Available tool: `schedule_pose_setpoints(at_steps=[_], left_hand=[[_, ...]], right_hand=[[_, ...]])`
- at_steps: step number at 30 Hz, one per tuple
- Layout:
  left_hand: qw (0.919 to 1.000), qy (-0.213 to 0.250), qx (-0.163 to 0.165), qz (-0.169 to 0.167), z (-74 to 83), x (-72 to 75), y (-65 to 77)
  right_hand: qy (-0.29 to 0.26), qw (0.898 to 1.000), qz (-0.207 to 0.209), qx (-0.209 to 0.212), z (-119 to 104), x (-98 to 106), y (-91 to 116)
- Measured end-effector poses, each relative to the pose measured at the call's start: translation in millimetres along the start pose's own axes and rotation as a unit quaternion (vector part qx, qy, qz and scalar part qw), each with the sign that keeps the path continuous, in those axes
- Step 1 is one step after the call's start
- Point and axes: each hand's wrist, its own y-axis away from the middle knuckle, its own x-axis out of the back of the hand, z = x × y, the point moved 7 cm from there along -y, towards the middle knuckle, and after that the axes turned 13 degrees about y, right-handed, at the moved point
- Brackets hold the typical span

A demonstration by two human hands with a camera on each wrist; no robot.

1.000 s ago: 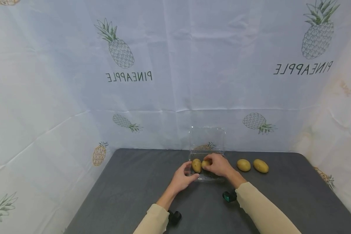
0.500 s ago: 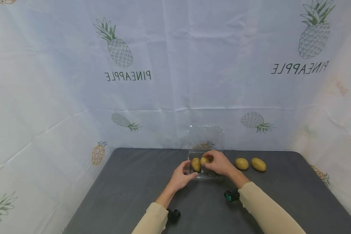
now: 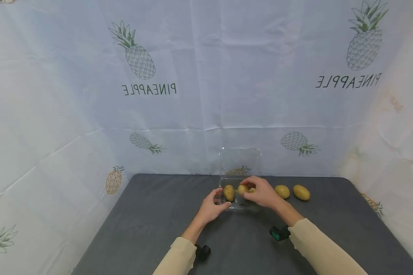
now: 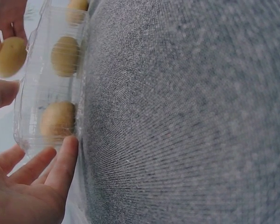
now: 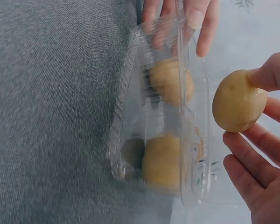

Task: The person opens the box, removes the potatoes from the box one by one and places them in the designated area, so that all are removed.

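A clear plastic clamshell container (image 3: 239, 207) stands on the dark table with its lid raised at the back. Inside lie two yellow potatoes: one potato (image 3: 228, 193) at the left, another potato (image 5: 162, 161) at the right, partly covered by my right hand in the head view. My right hand (image 3: 264, 194) pinches a third potato (image 5: 239, 101) between thumb and fingertips, up beside the container's top rim (image 5: 184, 121). My left hand (image 3: 208, 209) touches the container's left end with extended fingers (image 4: 65, 161), its thumb held apart.
Two more potatoes lie on the table right of the container, the nearer potato (image 3: 282, 191) and the farther potato (image 3: 301, 192). A pineapple-print curtain (image 3: 199, 107) hangs behind and on both sides of the grey table (image 3: 151, 221).
My right hand has shifted right and up a little with its potato, so the container's right-hand potato now shows beneath it. My left hand stays at the container's end. The head view drifts slightly.
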Motion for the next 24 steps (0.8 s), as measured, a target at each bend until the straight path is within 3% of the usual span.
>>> schedule_pose_setpoints(at_steps=[11, 24], left_hand=[[1.0000, -0.002, -0.002, 0.002, -0.6, 1.0, 0.3], [0.9999, 0.002, -0.011, -0.002, 0.0, -0.1, 0.7]], right_hand=[[0.014, 0.999, 0.022, 0.022, 1, 22, 17], [0.067, 0.997, 0.037, 0.010, 20, 46, 46]])
